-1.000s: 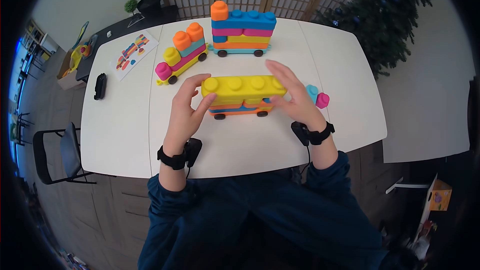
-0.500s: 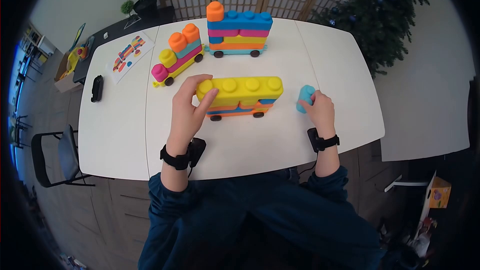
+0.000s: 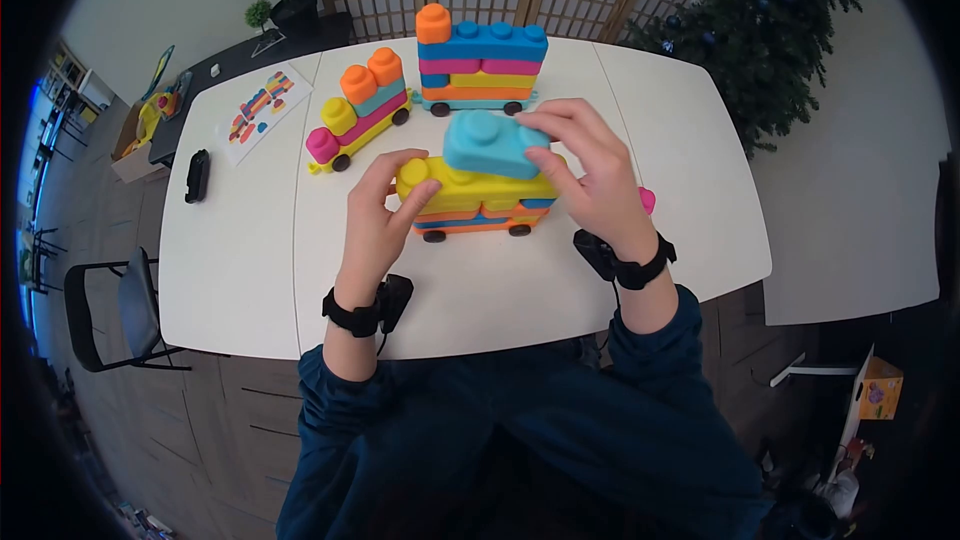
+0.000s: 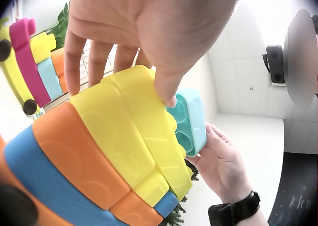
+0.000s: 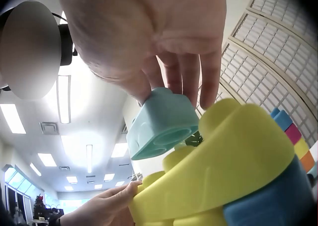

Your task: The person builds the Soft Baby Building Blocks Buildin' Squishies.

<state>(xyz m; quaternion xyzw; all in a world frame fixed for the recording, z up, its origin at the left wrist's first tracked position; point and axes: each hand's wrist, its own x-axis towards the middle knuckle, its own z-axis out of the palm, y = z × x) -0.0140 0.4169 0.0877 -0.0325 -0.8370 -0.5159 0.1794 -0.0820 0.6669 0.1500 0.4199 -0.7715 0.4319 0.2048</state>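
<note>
My left hand (image 3: pixel 385 207) grips the left end of a long yellow building block (image 3: pixel 475 188), thumb on the near side and fingers behind. That block tops a wheeled wagon (image 3: pixel 480 220) of orange, blue and yellow blocks standing on the table. My right hand (image 3: pixel 597 175) pinches a turquoise building block (image 3: pixel 490 145) by its right end, close above the yellow block's studs. Seen from the left wrist, the turquoise block (image 4: pixel 194 121) is tilted and shows its hollow underside. The right wrist view has it hanging beside the yellow studs (image 5: pixel 181 156).
A tall block wagon (image 3: pixel 480 70) and a lower, stepped one (image 3: pixel 365 115) stand farther back on the white table (image 3: pixel 700 240). A pink block (image 3: pixel 648 200) lies partly hidden behind my right hand. At left are a picture sheet (image 3: pixel 265 110) and a black object (image 3: pixel 197 176).
My right hand went from beside the yellow block to the table's right side, took the turquoise block, and brought it left above the yellow block. My left hand has kept its grip.
</note>
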